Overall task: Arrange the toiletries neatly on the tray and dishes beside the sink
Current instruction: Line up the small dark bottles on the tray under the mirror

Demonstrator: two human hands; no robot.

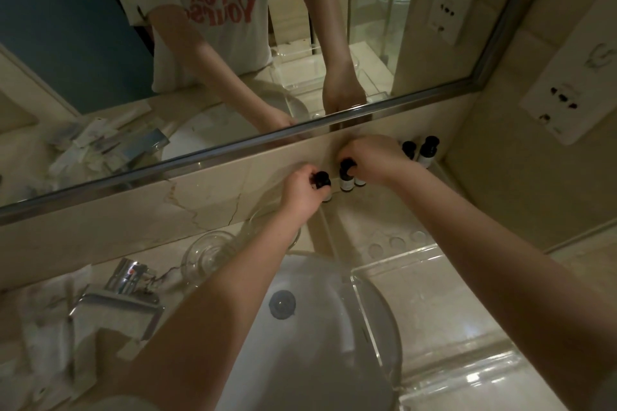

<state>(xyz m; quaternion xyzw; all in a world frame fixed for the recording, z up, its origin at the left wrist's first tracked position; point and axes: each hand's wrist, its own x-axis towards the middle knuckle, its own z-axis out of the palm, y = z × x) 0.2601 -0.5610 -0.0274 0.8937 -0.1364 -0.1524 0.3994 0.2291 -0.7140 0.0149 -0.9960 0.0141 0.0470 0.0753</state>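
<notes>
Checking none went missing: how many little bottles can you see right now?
5: one bottle in the left hand, one in the right hand, one beside it, two at the far right. More may hide behind that hand.

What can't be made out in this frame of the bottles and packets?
Head view only.
Middle bottle in the right hand: label too small and dim to read.
Left bottle: body mostly hidden by the left hand.
Packets beside the faucet: blurred, cut off by the left edge.

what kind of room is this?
A bathroom, probably a hotel's: white sink with chrome faucet, a wall mirror above it, and small black-capped toiletry bottles lined up below the mirror.
</notes>
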